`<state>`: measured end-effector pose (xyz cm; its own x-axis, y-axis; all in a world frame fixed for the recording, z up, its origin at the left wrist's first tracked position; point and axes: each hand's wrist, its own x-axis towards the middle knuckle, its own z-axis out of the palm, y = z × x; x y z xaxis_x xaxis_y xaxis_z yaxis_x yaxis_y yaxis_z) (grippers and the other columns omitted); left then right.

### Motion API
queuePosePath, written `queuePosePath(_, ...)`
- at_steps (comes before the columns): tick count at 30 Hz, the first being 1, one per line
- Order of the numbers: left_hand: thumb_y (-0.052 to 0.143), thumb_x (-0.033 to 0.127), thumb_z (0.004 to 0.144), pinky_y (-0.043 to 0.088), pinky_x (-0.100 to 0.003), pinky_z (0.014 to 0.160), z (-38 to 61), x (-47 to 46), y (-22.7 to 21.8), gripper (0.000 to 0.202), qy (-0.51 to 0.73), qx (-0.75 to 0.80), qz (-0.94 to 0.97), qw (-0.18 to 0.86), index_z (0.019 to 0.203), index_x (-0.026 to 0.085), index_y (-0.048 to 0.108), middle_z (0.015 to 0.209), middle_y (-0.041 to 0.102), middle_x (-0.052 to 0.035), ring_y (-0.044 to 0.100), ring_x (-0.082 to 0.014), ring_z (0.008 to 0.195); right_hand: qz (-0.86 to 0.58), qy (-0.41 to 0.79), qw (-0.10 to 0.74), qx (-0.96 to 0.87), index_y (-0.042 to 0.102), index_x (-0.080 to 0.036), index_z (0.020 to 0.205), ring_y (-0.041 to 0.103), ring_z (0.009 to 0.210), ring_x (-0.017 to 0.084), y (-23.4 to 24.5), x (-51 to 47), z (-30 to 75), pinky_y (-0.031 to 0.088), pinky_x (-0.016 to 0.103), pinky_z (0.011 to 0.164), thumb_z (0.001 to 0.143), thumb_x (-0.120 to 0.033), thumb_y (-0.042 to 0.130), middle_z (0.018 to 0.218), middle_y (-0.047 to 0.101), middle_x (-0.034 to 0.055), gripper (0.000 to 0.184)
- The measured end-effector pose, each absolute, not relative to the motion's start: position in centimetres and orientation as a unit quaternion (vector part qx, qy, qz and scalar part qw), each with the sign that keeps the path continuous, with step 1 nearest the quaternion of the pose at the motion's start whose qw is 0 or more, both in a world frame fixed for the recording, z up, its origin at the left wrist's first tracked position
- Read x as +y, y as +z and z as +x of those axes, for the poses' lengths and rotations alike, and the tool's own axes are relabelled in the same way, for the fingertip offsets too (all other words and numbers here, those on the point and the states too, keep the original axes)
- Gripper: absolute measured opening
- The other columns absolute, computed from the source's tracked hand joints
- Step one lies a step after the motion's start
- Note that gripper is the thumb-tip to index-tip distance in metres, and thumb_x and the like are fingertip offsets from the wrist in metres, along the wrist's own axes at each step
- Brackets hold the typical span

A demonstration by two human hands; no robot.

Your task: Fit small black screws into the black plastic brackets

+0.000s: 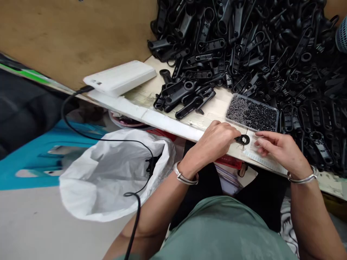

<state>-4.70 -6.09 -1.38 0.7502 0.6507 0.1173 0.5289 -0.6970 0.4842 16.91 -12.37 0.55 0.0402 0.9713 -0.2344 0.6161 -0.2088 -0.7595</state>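
My left hand (217,142) is closed around a black plastic part with a ring-shaped end (245,139), low over the front edge of the table. Only the ring end shows past my fingers; the rest is hidden under them. To the right of that ring is my right hand (283,148), its index finger stretched out and its thumb a little apart from it. I make out nothing between those fingertips. Just behind both hands stands a clear shallow box (277,121) full of tiny black and dark grey pieces. A translucent strip (261,157) lies beneath my right hand.
A large heap of black plastic arms (238,47) covers the back and right. A smaller pile (180,92) lies left of the box. A white power bank (120,77) with a black cable (108,139) rests at the left. Below hangs an open white bag (108,173).
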Motion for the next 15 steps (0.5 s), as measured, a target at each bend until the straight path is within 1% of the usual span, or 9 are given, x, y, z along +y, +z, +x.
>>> queuePosePath(1,0.053,0.008,0.089,0.044,-0.035,0.091,-4.8,-6.0,-1.2,0.021,0.136,0.325,0.91,0.219,0.097,0.017,0.071,0.099,0.074,-0.0054,0.066,-0.021,0.103,-0.694,0.312,0.215,-0.613,0.071,-0.014,0.112,0.066,0.063,0.019,0.7,-11.8,16.9,0.056,0.034,0.067,0.09,-0.039,0.06,0.079,0.072,0.007,0.035)
queuePosePath(3,0.055,0.013,0.09,0.044,-0.034,0.091,-5.0,-5.8,-0.9,0.018,0.141,0.339,0.904,0.22,0.098,0.018,0.07,0.101,0.074,-0.0057,0.065,-0.0213,0.105,-0.7,0.174,0.156,-0.675,0.074,-0.017,0.104,0.069,0.077,0.022,1.1,-10.4,16.6,0.054,0.037,0.08,0.091,-0.028,0.058,0.087,0.073,0.0067,0.023)
queuePosePath(5,0.055,0.015,0.091,0.044,-0.035,0.089,-5.1,-5.4,-0.4,0.017,0.14,0.376,0.895,0.197,0.098,0.018,0.07,0.098,0.074,-0.0072,0.065,-0.0223,0.101,-0.691,0.071,0.091,-0.713,0.074,-0.018,0.103,0.068,0.093,0.026,1.4,-8.8,16.0,0.05,0.038,0.089,0.093,-0.021,0.056,0.099,0.073,0.008,0.021)
queuePosePath(6,0.054,0.015,0.091,0.044,-0.035,0.087,-5.1,-5.1,-0.1,0.017,0.137,0.397,0.89,0.176,0.095,0.017,0.07,0.094,0.074,-0.008,0.064,-0.023,0.098,-0.689,0.041,0.06,-0.721,0.073,-0.018,0.104,0.067,0.098,0.027,1.4,-7.9,15.6,0.05,0.039,0.089,0.093,-0.02,0.055,0.103,0.072,0.0089,0.021)
queuePosePath(8,0.051,0.013,0.091,0.043,-0.036,0.083,-4.9,-4.2,0.3,0.02,0.132,0.425,0.886,0.132,0.089,0.016,0.07,0.088,0.072,-0.0088,0.063,-0.0247,0.095,-0.687,0.005,0.008,-0.727,0.071,-0.019,0.109,0.066,0.1,0.029,1.5,-6.4,14.9,0.05,0.038,0.086,0.094,-0.02,0.054,0.107,0.07,0.0097,0.023)
queuePosePath(11,0.046,0.008,0.09,0.041,-0.037,0.081,-3.8,-2.4,0.4,0.024,0.135,0.427,0.89,0.089,0.082,0.016,0.068,0.084,0.07,-0.0091,0.062,-0.025,0.095,-0.686,-0.031,-0.038,-0.726,0.068,-0.022,0.114,0.066,0.098,0.03,1.3,-4.6,14.2,0.05,0.036,0.077,0.095,-0.022,0.053,0.108,0.068,0.0095,0.024)
queuePosePath(13,0.045,0.007,0.09,0.041,-0.039,0.083,-2.6,-1.3,0.3,0.025,0.128,0.422,0.894,0.078,0.083,0.015,0.068,0.086,0.07,-0.0101,0.062,-0.0253,0.096,-0.679,-0.041,-0.061,-0.73,0.067,-0.022,0.113,0.067,0.093,0.03,1.2,-3.9,14.1,0.048,0.035,0.071,0.094,-0.022,0.053,0.107,0.066,0.0097,0.024)
queuePosePath(15,0.044,0.006,0.09,0.041,-0.044,0.087,-1.4,-0.8,0.2,0.026,0.11,0.421,0.897,0.079,0.084,0.013,0.068,0.088,0.071,-0.0113,0.063,-0.0259,0.096,-0.665,-0.034,-0.069,-0.743,0.066,-0.021,0.11,0.067,0.09,0.03,1.2,-3.6,14.3,0.047,0.035,0.068,0.094,-0.021,0.051,0.104,0.066,0.0103,0.022)
